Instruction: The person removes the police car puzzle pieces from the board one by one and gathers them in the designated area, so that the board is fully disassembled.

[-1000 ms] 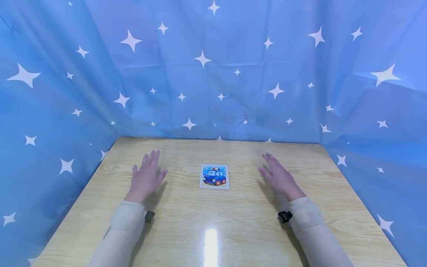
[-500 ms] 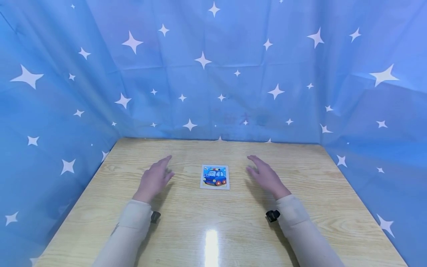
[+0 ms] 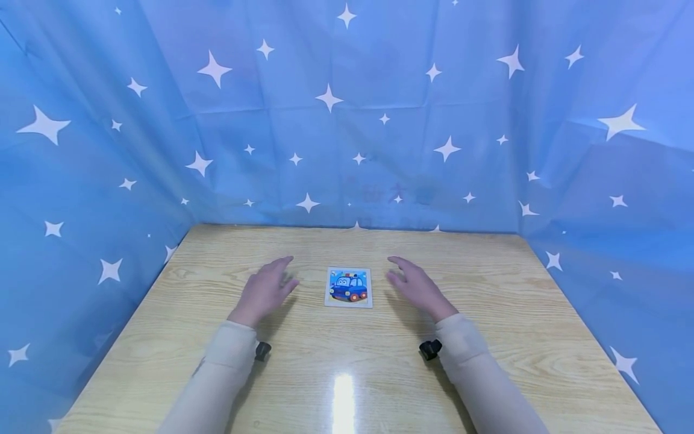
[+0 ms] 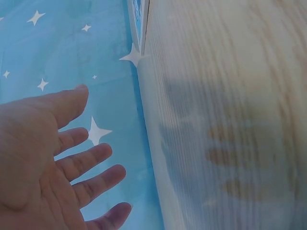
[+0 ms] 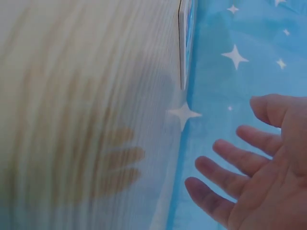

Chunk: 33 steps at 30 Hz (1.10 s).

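A flat square picture panel [image 3: 349, 287], with a blue cartoon car inside a pale border, lies on the wooden table. To its left hovers my left hand [image 3: 265, 292], palm turned inward and fingers relaxed, apart from the panel. My right hand [image 3: 418, 286] mirrors it on the right side, likewise touching nothing. In the left wrist view, the left hand [image 4: 45, 182] shows spread fingers above the tabletop, and a thin edge of the panel [image 4: 138, 21] appears at the top. The right wrist view has the right hand [image 5: 268, 177] with spread fingers and the panel's edge [image 5: 183, 45].
The wooden table [image 3: 347, 349] extends around the panel, with a bright light reflection near its front. A blue curtain [image 3: 374, 132] with white stars stands behind the table and along both sides. A black strap device [image 3: 431, 349] sits at the right wrist, another [image 3: 262, 351] at the left.
Both hands have moved inward from the sides, closer to the picture panel and to each other. The panel has stayed in place on the table.
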Each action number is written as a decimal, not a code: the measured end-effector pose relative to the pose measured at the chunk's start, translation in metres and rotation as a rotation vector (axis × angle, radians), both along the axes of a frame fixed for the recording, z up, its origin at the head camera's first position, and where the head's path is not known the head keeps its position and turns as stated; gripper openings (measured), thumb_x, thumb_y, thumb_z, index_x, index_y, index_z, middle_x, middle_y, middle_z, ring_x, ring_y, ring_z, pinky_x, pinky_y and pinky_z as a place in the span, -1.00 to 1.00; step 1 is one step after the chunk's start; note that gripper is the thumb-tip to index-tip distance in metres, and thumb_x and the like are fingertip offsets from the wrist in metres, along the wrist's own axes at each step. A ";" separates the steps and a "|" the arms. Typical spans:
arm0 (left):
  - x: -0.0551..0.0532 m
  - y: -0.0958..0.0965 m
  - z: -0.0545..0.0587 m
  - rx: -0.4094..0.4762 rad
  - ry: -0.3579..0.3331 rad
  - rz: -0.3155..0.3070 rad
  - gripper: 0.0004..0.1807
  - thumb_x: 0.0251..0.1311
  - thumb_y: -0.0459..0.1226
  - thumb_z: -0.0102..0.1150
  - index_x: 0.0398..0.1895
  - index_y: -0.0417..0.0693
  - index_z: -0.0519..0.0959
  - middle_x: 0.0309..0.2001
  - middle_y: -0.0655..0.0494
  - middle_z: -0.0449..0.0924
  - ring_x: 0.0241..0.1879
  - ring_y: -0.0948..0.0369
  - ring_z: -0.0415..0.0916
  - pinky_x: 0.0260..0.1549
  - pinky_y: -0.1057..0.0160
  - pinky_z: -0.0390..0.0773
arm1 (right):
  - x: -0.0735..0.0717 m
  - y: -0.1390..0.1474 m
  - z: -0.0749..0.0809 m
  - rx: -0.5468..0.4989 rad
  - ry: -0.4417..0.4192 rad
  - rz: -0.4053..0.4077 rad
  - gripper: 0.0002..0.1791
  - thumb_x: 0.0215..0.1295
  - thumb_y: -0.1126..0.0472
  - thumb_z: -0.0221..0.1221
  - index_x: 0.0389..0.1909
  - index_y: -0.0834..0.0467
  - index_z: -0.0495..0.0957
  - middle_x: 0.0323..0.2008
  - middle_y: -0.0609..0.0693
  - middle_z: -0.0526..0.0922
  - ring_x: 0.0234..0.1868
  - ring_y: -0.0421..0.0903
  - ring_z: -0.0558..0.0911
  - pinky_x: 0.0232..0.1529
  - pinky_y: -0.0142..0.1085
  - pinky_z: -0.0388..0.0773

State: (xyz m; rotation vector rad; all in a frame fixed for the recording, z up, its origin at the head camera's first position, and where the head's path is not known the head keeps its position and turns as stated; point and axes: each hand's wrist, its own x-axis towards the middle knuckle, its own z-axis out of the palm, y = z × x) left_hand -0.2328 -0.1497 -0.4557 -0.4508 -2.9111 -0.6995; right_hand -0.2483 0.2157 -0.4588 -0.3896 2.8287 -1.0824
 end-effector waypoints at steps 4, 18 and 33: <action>-0.001 0.006 0.001 0.000 -0.015 -0.009 -0.31 0.43 -0.08 0.19 0.51 -0.18 0.29 0.43 -0.21 0.35 0.36 -0.21 0.35 0.28 -0.23 0.33 | -0.001 -0.004 -0.003 -0.002 0.000 0.019 -0.38 0.61 0.00 0.00 0.55 0.17 0.20 0.50 0.21 0.26 0.44 0.26 0.32 0.37 0.18 0.26; -0.008 0.026 -0.006 -0.006 -0.038 -0.051 -0.30 0.41 -0.07 0.22 0.51 -0.14 0.28 0.44 -0.19 0.33 0.40 -0.18 0.29 0.30 -0.29 0.27 | -0.006 -0.019 -0.010 -0.036 -0.039 0.047 -0.42 0.61 0.06 0.01 0.52 0.22 0.24 0.47 0.23 0.30 0.41 0.26 0.36 0.37 0.15 0.27; -0.010 0.044 -0.008 -0.014 -0.104 -0.072 -0.31 0.43 -0.06 0.20 0.53 -0.09 0.28 0.47 -0.17 0.30 0.45 -0.16 0.22 0.32 -0.32 0.20 | -0.012 -0.030 -0.010 -0.026 -0.060 0.090 -0.42 0.58 0.09 0.06 0.49 0.24 0.28 0.43 0.22 0.36 0.39 0.23 0.40 0.36 0.12 0.31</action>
